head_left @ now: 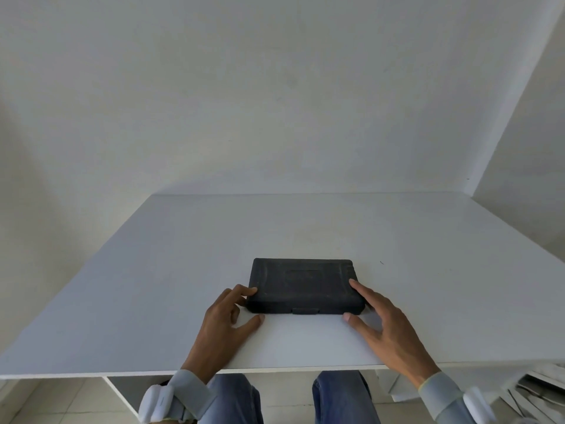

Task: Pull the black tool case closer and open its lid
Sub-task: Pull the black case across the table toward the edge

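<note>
A flat black tool case (302, 283) lies closed on the white table (183, 270), its latch tab (305, 310) on the near side facing me. My left hand (227, 316) grips the case's near left corner, fingers on the left edge and thumb on the table by the front edge. At the near right corner, my right hand (380, 322) has its fingers along the right edge of the case, with the thumb on the table beside the front. The lid is down.
The table's near edge (275, 370) runs just above my knees in blue jeans. White walls close in behind and at the right. Folded white items (538, 390) lie on the floor at the lower right.
</note>
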`<action>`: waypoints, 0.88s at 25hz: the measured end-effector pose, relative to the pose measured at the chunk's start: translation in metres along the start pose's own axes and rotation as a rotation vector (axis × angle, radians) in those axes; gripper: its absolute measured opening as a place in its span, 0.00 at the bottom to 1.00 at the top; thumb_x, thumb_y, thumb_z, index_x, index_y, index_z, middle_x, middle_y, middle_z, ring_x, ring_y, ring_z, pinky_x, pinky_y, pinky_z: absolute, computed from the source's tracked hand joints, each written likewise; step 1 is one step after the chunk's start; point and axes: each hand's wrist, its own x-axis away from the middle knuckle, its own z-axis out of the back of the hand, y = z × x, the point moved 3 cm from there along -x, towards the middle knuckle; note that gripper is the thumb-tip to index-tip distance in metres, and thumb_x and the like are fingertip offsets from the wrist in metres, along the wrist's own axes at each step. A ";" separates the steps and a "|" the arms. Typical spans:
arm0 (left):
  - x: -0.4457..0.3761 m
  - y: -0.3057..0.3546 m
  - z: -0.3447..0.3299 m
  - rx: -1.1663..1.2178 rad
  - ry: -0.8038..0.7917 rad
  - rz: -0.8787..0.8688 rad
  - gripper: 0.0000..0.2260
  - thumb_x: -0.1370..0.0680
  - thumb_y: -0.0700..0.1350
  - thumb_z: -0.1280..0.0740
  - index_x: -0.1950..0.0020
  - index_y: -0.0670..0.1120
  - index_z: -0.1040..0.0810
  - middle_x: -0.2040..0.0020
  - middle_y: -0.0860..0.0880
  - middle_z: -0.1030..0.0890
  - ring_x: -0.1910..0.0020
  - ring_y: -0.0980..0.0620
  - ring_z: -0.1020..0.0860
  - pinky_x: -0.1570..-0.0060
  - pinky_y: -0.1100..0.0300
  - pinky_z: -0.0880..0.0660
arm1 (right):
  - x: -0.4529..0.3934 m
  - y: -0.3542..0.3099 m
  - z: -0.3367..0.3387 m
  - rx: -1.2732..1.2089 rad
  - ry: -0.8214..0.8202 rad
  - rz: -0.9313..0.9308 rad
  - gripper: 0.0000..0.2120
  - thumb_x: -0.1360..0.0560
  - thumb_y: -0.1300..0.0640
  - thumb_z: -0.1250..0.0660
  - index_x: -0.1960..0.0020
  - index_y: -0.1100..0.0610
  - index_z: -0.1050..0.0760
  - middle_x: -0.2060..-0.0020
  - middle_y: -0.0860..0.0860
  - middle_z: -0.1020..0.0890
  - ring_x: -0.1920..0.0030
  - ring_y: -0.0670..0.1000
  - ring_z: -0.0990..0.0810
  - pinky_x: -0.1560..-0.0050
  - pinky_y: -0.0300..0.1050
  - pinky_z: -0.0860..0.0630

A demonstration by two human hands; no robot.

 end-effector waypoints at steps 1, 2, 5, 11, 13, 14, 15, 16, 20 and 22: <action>-0.005 -0.003 0.003 0.009 -0.048 0.013 0.22 0.26 0.55 0.22 0.36 0.67 0.27 0.47 0.57 0.20 0.54 0.54 0.24 0.55 0.73 0.27 | 0.000 0.000 -0.001 0.003 0.004 0.007 0.32 0.26 0.32 0.33 0.24 0.26 0.39 0.31 0.27 0.31 0.30 0.38 0.29 0.27 0.40 0.32; -0.011 -0.006 0.006 0.014 -0.104 0.037 0.28 0.28 0.60 0.21 0.33 0.69 0.30 0.45 0.58 0.21 0.53 0.55 0.23 0.54 0.72 0.27 | 0.000 -0.001 -0.001 0.009 0.009 0.012 0.32 0.26 0.32 0.33 0.23 0.27 0.39 0.32 0.25 0.33 0.30 0.38 0.29 0.28 0.38 0.32; -0.036 -0.012 0.011 -0.021 -0.265 0.128 0.51 0.37 0.70 0.20 0.21 0.69 0.45 0.28 0.58 0.30 0.38 0.52 0.25 0.35 0.57 0.25 | 0.000 -0.002 -0.001 0.024 0.025 0.010 0.34 0.26 0.32 0.33 0.22 0.31 0.36 0.33 0.24 0.33 0.31 0.38 0.27 0.30 0.36 0.32; -0.072 -0.014 -0.002 -0.140 -0.480 -0.001 0.61 0.41 0.74 0.21 0.19 0.69 0.56 0.21 0.61 0.42 0.30 0.58 0.38 0.24 0.41 0.39 | 0.000 0.000 -0.004 0.051 0.058 -0.001 0.31 0.22 0.39 0.29 0.21 0.32 0.35 0.33 0.24 0.31 0.32 0.38 0.25 0.30 0.39 0.29; -0.070 -0.018 -0.005 -0.129 -0.425 -0.047 0.57 0.40 0.75 0.22 0.19 0.68 0.51 0.25 0.64 0.38 0.36 0.71 0.39 0.27 0.46 0.35 | 0.000 0.002 -0.006 0.067 0.062 -0.004 0.32 0.22 0.39 0.29 0.21 0.32 0.35 0.33 0.24 0.31 0.31 0.39 0.25 0.30 0.40 0.29; -0.067 -0.020 -0.005 -0.133 -0.380 -0.063 0.55 0.40 0.76 0.23 0.19 0.67 0.48 0.25 0.64 0.36 0.36 0.73 0.39 0.29 0.48 0.33 | 0.000 0.001 -0.007 0.078 0.065 0.003 0.32 0.22 0.39 0.29 0.21 0.32 0.36 0.33 0.25 0.30 0.32 0.40 0.25 0.30 0.41 0.29; -0.066 -0.020 -0.004 -0.138 -0.341 -0.077 0.55 0.40 0.77 0.23 0.20 0.66 0.46 0.26 0.63 0.35 0.37 0.74 0.38 0.31 0.50 0.31 | 0.000 0.001 -0.007 0.094 0.067 0.017 0.33 0.23 0.38 0.29 0.21 0.33 0.36 0.33 0.26 0.29 0.32 0.41 0.25 0.29 0.43 0.28; -0.065 -0.020 -0.004 -0.140 -0.316 -0.087 0.54 0.40 0.77 0.24 0.20 0.66 0.44 0.26 0.63 0.33 0.37 0.74 0.37 0.33 0.51 0.30 | 0.001 0.002 -0.008 0.116 0.066 0.025 0.34 0.24 0.37 0.30 0.20 0.35 0.36 0.32 0.30 0.27 0.31 0.42 0.25 0.28 0.46 0.27; -0.063 -0.016 -0.001 -0.099 -0.255 -0.092 0.51 0.40 0.77 0.24 0.21 0.64 0.39 0.30 0.64 0.29 0.41 0.68 0.30 0.39 0.56 0.28 | 0.000 -0.006 -0.008 0.193 0.156 0.052 0.37 0.27 0.36 0.28 0.20 0.38 0.35 0.23 0.47 0.34 0.25 0.49 0.31 0.27 0.55 0.26; -0.062 -0.016 0.000 -0.084 -0.259 -0.077 0.50 0.39 0.77 0.24 0.21 0.64 0.38 0.30 0.63 0.28 0.42 0.64 0.29 0.41 0.56 0.27 | -0.006 -0.016 -0.009 0.364 0.262 0.146 0.39 0.30 0.40 0.21 0.22 0.42 0.30 0.22 0.51 0.33 0.24 0.54 0.32 0.28 0.59 0.29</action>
